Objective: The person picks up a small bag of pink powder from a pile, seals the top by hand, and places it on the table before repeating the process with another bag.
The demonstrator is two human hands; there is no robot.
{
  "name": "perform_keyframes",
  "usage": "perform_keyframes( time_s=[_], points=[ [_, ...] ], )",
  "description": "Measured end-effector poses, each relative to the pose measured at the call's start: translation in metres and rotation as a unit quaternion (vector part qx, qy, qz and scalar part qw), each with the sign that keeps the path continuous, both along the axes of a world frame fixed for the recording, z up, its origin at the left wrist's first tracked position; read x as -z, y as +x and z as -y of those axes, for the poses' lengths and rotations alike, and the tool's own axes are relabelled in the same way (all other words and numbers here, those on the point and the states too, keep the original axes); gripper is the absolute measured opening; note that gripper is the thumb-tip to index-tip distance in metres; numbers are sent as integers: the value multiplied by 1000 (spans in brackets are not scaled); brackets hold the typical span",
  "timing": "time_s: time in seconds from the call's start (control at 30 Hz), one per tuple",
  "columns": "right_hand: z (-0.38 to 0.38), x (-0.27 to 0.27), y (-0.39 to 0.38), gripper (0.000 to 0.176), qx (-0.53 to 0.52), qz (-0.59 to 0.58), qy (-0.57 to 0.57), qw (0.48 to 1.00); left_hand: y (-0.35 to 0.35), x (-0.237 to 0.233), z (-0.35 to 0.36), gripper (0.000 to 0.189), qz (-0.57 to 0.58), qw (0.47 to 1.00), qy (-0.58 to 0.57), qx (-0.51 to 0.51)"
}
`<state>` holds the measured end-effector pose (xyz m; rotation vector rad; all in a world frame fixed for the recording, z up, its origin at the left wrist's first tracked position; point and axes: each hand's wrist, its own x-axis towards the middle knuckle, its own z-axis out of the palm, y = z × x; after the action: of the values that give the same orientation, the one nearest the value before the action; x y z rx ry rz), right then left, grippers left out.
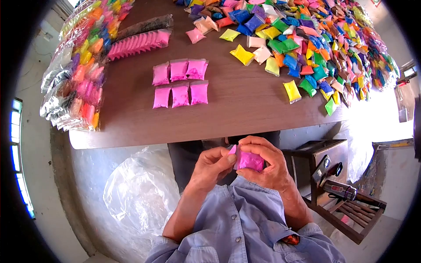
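Both my hands are held close to my chest, below the table's near edge. My right hand (267,164) wraps around a small magenta packet (251,161). My left hand (213,164) pinches the packet's left corner between thumb and fingers. On the brown table (237,105) lie several matching magenta packets (180,83), laid out in two neat rows just beyond my hands.
A big heap of small coloured packets (315,39) covers the table's far right. Clear bags filled with coloured packets (81,65) lie along the left edge, beside a strip of pink packets (138,44). A crumpled plastic bag (140,188) is on the floor; a wooden stool (337,193) stands right.
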<state>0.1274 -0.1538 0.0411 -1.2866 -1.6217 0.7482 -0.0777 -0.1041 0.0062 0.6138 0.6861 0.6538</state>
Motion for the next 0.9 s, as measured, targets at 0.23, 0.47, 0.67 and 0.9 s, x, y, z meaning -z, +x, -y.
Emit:
perform_keyframes(
  time_s=[0.23, 0.47, 0.67, 0.9],
  points=[
    [1, 3, 4, 47, -4, -47, 0, 999, 0, -4, -1, 18, -13, 1000, 24, -4],
    [5, 6, 13, 42, 8, -137, -28, 990, -5, -26, 1, 23, -150, 974, 168, 4],
    [9, 9, 24, 46, 10, -135, -32, 990, -8, -56, -5, 18, -258, 891, 372, 27],
    [10, 3, 26, 45, 25, -89, -29, 995, -6, -57, -9, 22, -286, 852, 439, -1]
  ],
)
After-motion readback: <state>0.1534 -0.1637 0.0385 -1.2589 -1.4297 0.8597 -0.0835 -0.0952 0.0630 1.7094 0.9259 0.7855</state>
